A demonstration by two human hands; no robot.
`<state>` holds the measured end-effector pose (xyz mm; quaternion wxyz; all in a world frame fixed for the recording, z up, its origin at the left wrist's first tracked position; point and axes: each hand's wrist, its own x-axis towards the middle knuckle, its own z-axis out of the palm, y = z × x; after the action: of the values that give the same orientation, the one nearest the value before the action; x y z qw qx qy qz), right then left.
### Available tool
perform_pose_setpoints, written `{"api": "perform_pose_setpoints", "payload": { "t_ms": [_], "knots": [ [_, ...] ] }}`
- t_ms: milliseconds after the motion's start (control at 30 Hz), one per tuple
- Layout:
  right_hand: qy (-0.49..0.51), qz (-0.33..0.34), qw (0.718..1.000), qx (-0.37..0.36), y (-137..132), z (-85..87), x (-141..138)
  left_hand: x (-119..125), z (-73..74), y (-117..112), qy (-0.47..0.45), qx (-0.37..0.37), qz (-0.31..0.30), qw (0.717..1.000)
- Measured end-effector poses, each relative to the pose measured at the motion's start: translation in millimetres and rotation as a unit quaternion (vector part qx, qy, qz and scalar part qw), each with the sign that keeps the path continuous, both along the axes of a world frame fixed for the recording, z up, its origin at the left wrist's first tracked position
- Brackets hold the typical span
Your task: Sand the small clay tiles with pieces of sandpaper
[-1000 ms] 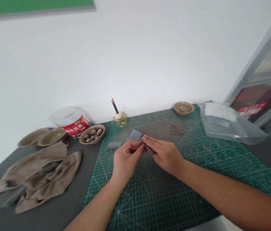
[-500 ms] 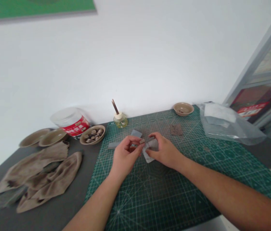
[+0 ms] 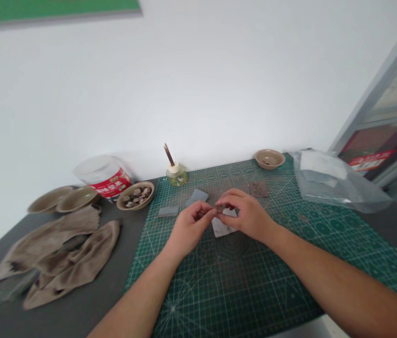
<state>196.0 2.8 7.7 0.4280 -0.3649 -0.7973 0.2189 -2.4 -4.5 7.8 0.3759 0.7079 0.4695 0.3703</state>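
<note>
My left hand (image 3: 191,226) and my right hand (image 3: 246,213) meet above the green cutting mat (image 3: 198,281). Between them, thumbs and forefingers of both hands pinch a small brown stone-like piece (image 3: 219,209). Under my right fingers lies a whitish flat pad (image 3: 222,228), its far part hidden by that hand. Just beyond my left hand are two grey pieces that look like sandpaper, one flat (image 3: 168,211) and one slightly curved (image 3: 197,196). A brown square with handwritten marks (image 3: 258,189) rests behind my right hand.
A bowl of small stone-like pieces (image 3: 136,196) stands left of the mat, beside a clear tub with a red label (image 3: 112,183). Brown cloths (image 3: 74,263) lie at left. Along the back are a reed bottle (image 3: 176,175) and a bowl (image 3: 269,159); a plastic bag (image 3: 339,185) is at right.
My right hand has shifted from the whitish pad onto the small piece, which my left hand held alone before. My left hand has moved slightly right, uncovering more of the grey pieces.
</note>
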Motion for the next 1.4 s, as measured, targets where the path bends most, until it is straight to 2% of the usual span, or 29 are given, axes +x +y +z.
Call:
{"api": "perform_pose_setpoints", "payload": {
  "t_ms": [67, 167, 300, 467, 567, 800, 1000, 1167, 1400],
  "knots": [
    [-0.013, -0.025, 0.999, -0.019, 4, 1.0, 4, 1, -1.4, -1, 0.084, 0.061, -0.012, 0.995],
    [-0.03, -0.03, 0.998, -0.046, 7, 3.1, 9, 3, -4.5, -4, 0.183, 0.127, -0.07, 0.972],
    [-0.059, -0.006, 0.994, -0.089, 6, 9.2, 15, 4, -3.8, -9, 0.257, 0.13, -0.124, 0.95],
    [-0.178, 0.032, 0.98, -0.083, 0, 19.5, 24, 3, 3.1, -11, 0.267, 0.106, -0.167, 0.943],
    [-0.204, 0.051, 0.974, -0.078, -4, 15.0, 25, 2, 3.7, -11, 0.272, 0.105, -0.166, 0.942],
    [-0.205, 0.052, 0.977, -0.029, -9, -10.0, 17, 1, 2.6, -11, 0.334, 0.093, -0.116, 0.931],
    [-0.194, 0.083, 0.977, -0.006, -7, -12.2, 21, -1, 3.8, -12, 0.341, 0.092, -0.117, 0.928],
    [-0.207, 0.07, 0.976, 0.002, -11, -16.0, 18, -3, 1.4, -10, 0.351, 0.093, -0.122, 0.924],
    [-0.228, 0.101, 0.968, 0.013, -12, -12.3, 19, -4, -1.3, -8, 0.353, 0.062, -0.114, 0.927]
  ]
}}
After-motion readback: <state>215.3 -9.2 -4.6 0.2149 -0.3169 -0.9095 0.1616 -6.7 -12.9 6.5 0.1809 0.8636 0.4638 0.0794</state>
